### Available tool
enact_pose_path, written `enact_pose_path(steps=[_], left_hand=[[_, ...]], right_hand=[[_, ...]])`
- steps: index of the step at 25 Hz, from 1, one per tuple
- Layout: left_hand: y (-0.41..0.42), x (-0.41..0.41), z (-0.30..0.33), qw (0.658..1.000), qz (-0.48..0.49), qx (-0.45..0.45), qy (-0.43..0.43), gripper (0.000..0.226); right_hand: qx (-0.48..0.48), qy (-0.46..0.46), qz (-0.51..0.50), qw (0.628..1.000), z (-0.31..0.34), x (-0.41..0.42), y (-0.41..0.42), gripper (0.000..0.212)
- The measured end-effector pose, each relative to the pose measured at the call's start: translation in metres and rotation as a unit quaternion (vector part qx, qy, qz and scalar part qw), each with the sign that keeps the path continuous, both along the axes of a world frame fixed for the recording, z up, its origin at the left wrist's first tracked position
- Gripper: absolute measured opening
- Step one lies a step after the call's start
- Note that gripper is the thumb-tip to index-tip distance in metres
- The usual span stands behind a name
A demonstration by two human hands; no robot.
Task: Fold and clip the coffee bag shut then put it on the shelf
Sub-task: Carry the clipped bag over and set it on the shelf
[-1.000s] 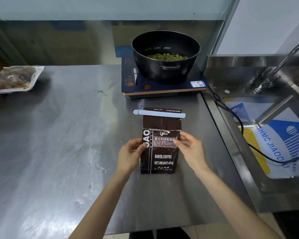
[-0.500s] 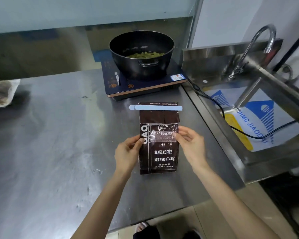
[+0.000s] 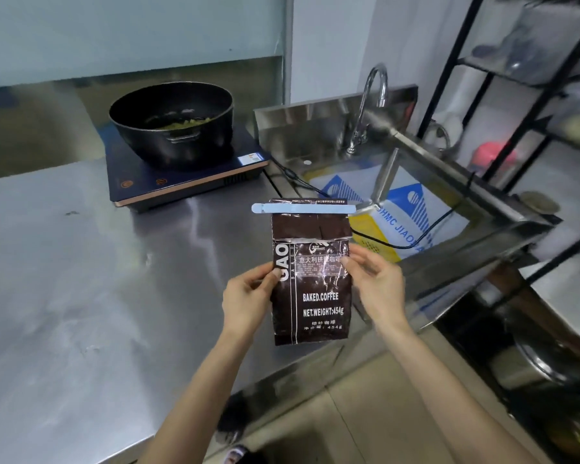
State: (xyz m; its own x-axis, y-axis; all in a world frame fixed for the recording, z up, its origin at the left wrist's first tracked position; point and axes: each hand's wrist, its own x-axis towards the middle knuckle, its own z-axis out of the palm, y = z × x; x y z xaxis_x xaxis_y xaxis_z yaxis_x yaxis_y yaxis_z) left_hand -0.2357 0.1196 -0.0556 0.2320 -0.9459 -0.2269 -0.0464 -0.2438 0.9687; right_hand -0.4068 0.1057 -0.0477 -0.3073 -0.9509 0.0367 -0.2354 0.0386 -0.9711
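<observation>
coffee bag (image 3: 310, 283) held upright in both hands, over the near right corner of the steel counter (image 3: 81, 296), close to the sink (image 3: 416, 209). cannot tell whether its bottom edge touches the counter. dark brown bag, white print facing the camera: "baked.coffee", "net.weight:454g". top folded over, flap edge visible just above the label. pale blue clip (image 3: 303, 208) clamped straight across the top, sticking out past both sides of the bag.

left hand (image 3: 248, 298) pinching the bag's left edge, thumb on the front, fingers behind. right hand (image 3: 377, 284) pinching the right edge about level with the label, thumb on the front, other fingers loosely curled behind and partly hidden.

black pot (image 3: 173, 123) with something green inside, sitting on a dark induction cooker (image 3: 185, 175) at the back of the counter. tap (image 3: 369, 105) over the sink; black cable trailing from the cooker into the basin. black-framed shelf (image 3: 523, 72) to the far right, contents blurred.
</observation>
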Motion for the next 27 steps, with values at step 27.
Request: enact_pose_path(steps=[27], left_hand=[[0.084, -0.377, 0.014, 0.952, -0.299, -0.002, 0.068, 0.023]], right_hand=[[-0.006, -0.036, -0.285, 0.958, 0.009, -0.337, 0.191, 0.034]])
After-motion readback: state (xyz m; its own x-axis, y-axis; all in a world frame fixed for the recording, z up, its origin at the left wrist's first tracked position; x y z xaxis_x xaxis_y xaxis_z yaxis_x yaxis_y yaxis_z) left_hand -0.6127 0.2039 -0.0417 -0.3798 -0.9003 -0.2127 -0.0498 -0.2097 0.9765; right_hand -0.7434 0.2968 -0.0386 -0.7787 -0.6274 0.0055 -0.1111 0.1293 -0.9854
